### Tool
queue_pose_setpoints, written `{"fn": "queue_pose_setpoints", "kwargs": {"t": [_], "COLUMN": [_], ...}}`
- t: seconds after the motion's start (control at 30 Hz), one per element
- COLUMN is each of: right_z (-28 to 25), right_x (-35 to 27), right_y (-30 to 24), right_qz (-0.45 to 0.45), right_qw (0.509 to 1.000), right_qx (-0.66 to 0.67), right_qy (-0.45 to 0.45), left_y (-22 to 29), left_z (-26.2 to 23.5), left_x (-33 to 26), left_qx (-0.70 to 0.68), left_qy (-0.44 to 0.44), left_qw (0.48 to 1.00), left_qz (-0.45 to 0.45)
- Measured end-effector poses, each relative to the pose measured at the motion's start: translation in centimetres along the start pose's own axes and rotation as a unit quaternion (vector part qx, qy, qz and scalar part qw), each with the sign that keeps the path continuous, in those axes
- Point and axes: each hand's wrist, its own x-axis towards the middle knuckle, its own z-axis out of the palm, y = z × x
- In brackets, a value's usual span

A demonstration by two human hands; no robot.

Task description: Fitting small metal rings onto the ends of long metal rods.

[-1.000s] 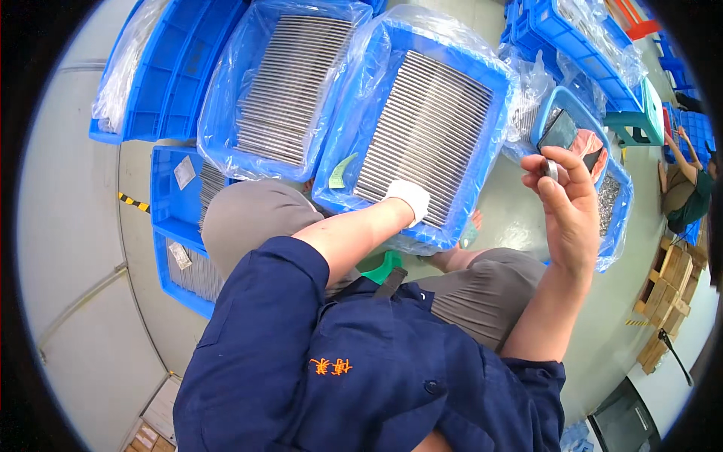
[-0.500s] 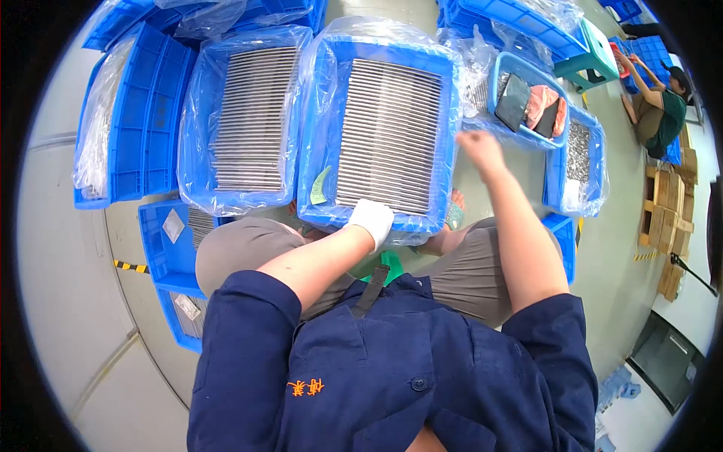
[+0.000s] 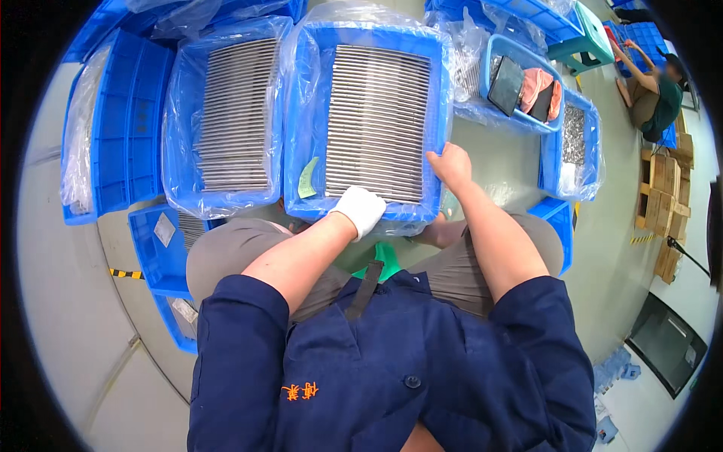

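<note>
Metal rods (image 3: 376,120) lie closely ranked inside a film-lined blue crate (image 3: 440,98) | white-gloved left hand (image 3: 359,212) rests at the near rim; from where I stand, I cannot tell how far its fingers open | bare right hand (image 3: 450,166) curls its fingers closed on the right rim | green slip (image 3: 307,178) beside the rods.

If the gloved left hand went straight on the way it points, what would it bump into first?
Probably the nearest of the metal rods in the blue bin: the left hand is at the bin's near edge, pointing in toward them. Whether it already touches them or would pass above is unclear.
</note>
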Motion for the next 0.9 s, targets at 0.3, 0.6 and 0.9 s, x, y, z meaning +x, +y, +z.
{"fn": "queue_pose_setpoints", "kwargs": {"t": [0.3,0.6,0.9], "right_z": [1.8,1.9,1.8], "right_x": [0.8,1.0,0.5], "right_y": [0.7,0.9,0.5], "right_qz": [0.009,0.020,0.033], "right_qw": [1.000,0.999,0.996], "right_qx": [0.025,0.040,0.081], "right_qy": [-0.004,-0.021,-0.007], "left_y": [-0.1,1.3,0.7], "left_z": [1.2,0.4,-0.9], "left_x": [0.6,0.2,1.6], "left_qx": [0.016,0.050,0.064], "left_qy": [0.018,0.014,-0.077], "left_qw": [1.000,0.999,0.993], "left_qz": [0.017,-0.010,0.055]}}
